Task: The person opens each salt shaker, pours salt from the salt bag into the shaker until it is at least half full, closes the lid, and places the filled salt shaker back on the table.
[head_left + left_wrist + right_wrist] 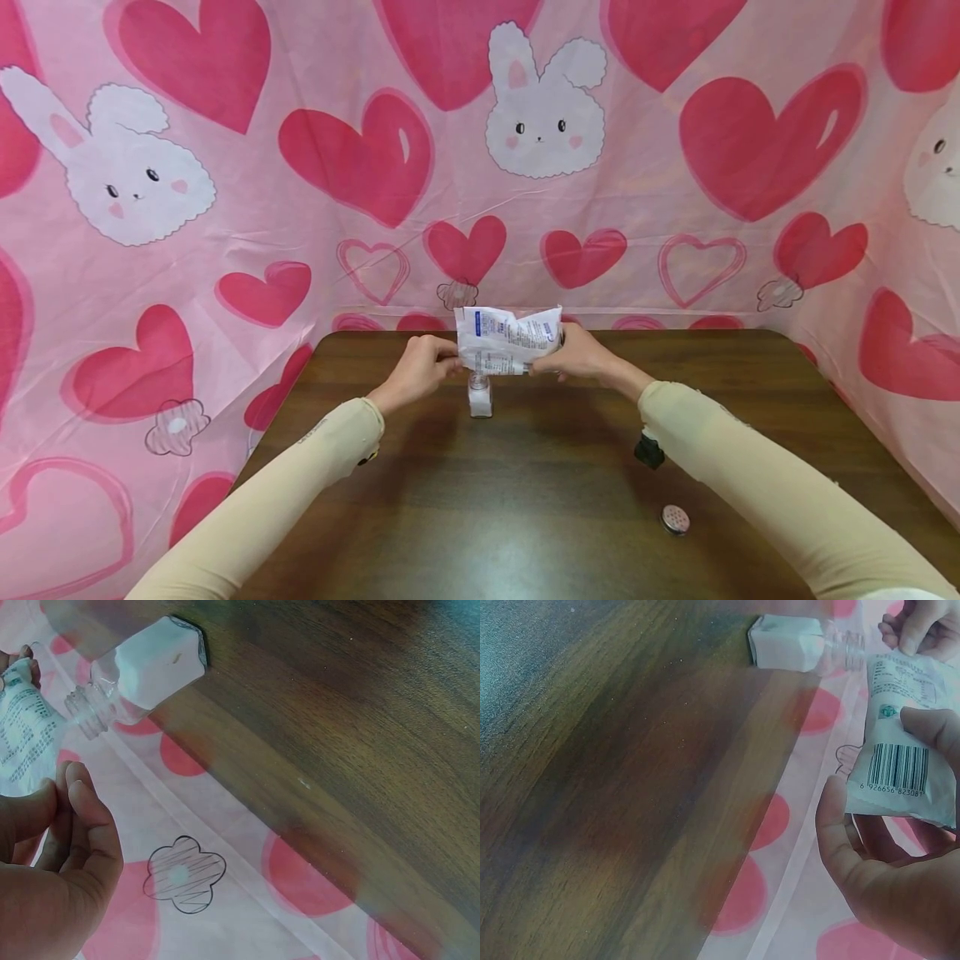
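Note:
A white printed packet (506, 342) with blue and black lettering is held level above the table between both hands. My right hand (581, 354) grips its right end, with the thumb over the barcode side (896, 771) in the right wrist view. At the packet's left edge, my left hand (422, 367) pinches the corner between thumb and fingers. Directly below that corner stands a small clear bottle (480, 398), upright and uncapped. White powder or fine grains (154, 664) fill much of its body. The packet's opening touches or hovers at the threaded neck (88, 712); contact cannot be told.
A round metal shaker lid (675, 520) with holes lies on the dark wooden table (480, 508), near the right forearm. Tiny white specks dot the wood around the bottle. A pink cloth (465, 192) with hearts and rabbits hangs behind the table.

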Demonstrator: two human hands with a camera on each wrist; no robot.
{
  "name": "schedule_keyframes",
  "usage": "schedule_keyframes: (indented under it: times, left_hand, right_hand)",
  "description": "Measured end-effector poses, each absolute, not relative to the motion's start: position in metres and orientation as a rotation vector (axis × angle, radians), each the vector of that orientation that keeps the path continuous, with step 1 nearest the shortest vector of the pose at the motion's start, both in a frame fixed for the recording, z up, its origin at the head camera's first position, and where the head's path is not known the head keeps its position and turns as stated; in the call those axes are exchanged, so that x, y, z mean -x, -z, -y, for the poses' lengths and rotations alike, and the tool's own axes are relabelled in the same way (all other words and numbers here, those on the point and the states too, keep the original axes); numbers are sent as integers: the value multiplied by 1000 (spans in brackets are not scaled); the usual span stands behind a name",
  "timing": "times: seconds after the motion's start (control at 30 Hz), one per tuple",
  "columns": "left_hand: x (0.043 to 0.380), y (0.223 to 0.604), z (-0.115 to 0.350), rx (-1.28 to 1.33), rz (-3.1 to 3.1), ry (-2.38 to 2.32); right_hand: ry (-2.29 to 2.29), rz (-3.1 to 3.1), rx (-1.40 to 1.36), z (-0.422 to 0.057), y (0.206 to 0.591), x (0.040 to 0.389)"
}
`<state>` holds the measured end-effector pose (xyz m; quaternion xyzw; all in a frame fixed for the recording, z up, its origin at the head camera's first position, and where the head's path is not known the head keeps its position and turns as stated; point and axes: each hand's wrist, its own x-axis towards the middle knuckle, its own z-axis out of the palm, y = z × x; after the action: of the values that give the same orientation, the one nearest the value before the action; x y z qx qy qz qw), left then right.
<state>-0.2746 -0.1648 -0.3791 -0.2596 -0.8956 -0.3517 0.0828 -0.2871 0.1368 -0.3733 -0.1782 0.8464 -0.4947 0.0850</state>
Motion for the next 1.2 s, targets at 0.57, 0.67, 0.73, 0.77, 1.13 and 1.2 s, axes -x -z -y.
schedule_keyframes:
  times: [0.57,0.67,0.73,0.77,1.13,1.2]
  left_hand:
    - [277,379,164,769,2679,1026]
    - [278,379,163,768,2679,1021]
    - [278,379,163,765,2679,1019]
    - [278,379,163,764,2679,1020]
    - [276,379,162,756,2685,1034]
    - [276,379,162,757,2686,1038]
  right_hand:
    - [1474,-2536,520,-138,373,287]
    - [1475,-2535,522,-138,373,288]
    - [1475,-2535,523,-138,373,288]
    - [1475,-2535,525,-138,373,288]
    - [1469,-2534,520,-138,372,287]
    - [1469,-2530,515,-138,372,287]
